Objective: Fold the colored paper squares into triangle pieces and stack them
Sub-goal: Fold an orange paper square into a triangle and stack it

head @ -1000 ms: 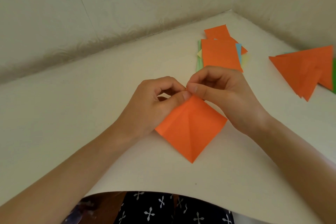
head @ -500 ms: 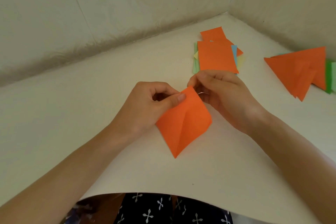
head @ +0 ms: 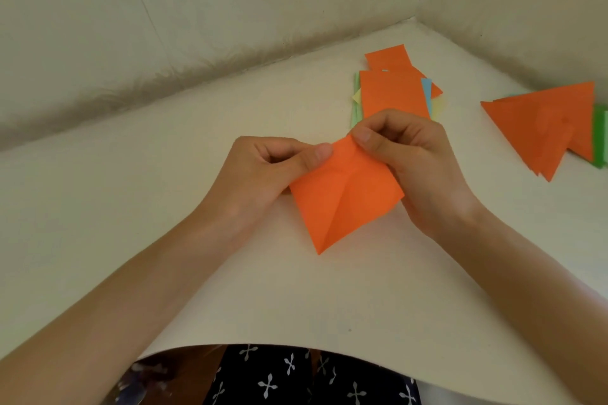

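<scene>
Both hands meet over the middle of the desk (head: pixel 138 214), sharing one orange paper (head: pixel 342 207). The left hand (head: pixel 263 171) has its fingers curled and its thumb pressed flat on the paper's upper left edge, pinching it against the fingers underneath. The right hand (head: pixel 411 158) is curled too, with thumb and forefinger pinching the paper's top corner just beside the left thumb tip. The paper hangs from the two hands as a diamond. A crease runs from the top toward its lowest corner, which points at the person, and its right corner lies under the right palm. Whether the lower tip touches the desk cannot be told.

Just beyond the right hand's knuckles lies a loose stack of squares (head: pixel 391 92), orange on top, with green, yellow and blue edges showing at its sides. Well out to the right of the right hand sits a pile of folded triangles (head: pixel 539 122), orange ones overlapping, with a green piece (head: pixel 600 138) beneath their far side. Below both forearms, past the desk's near edge, a dark cloth (head: pixel 296 378) with white cross marks shows.
</scene>
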